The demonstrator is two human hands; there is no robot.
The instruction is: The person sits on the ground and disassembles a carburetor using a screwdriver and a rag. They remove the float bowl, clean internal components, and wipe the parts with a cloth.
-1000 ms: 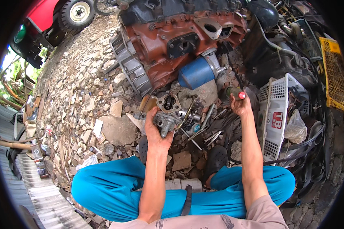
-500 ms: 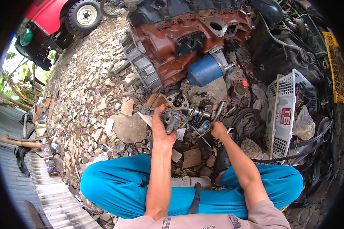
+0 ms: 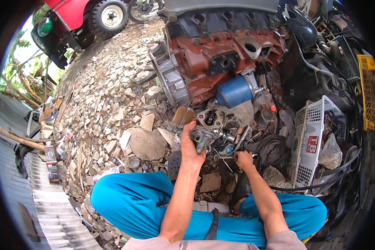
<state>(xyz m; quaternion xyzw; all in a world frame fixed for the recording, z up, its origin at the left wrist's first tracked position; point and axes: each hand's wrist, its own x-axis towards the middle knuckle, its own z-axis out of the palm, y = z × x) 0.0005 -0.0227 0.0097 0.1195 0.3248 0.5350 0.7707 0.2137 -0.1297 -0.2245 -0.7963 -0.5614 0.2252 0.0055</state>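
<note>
My left hand [image 3: 191, 151] grips a grey cast-metal part with an amber bowl [image 3: 183, 116] at its far end, holding it above the stony ground. Just beyond this part lies a flanged metal housing [image 3: 209, 118] with a dark opening. My right hand [image 3: 244, 160] is low among loose tools, its fingers closed; what they hold is too small to make out. A long metal tool handle [image 3: 243, 137] and a thin rod [image 3: 226, 158] lie right by its fingertips. Near them are a small round blue-topped item [image 3: 229, 149] and a shiny metal shaft [image 3: 227, 136].
A red-brown engine block [image 3: 196, 77] with a blue canister filter [image 3: 234, 91] stands ahead. White plastic crate [image 3: 310, 143], jar with red cap [image 3: 266, 116] and dark cloth [image 3: 273, 148] are at right. Flat stone [image 3: 146, 143] and rubble lie left; a red vehicle [image 3: 73, 12] stands far left.
The whole view has shifted, so the engine and ground sit lower and further right. My right hand has drawn slightly nearer, away from the long tool handle. My left hand keeps its grip.
</note>
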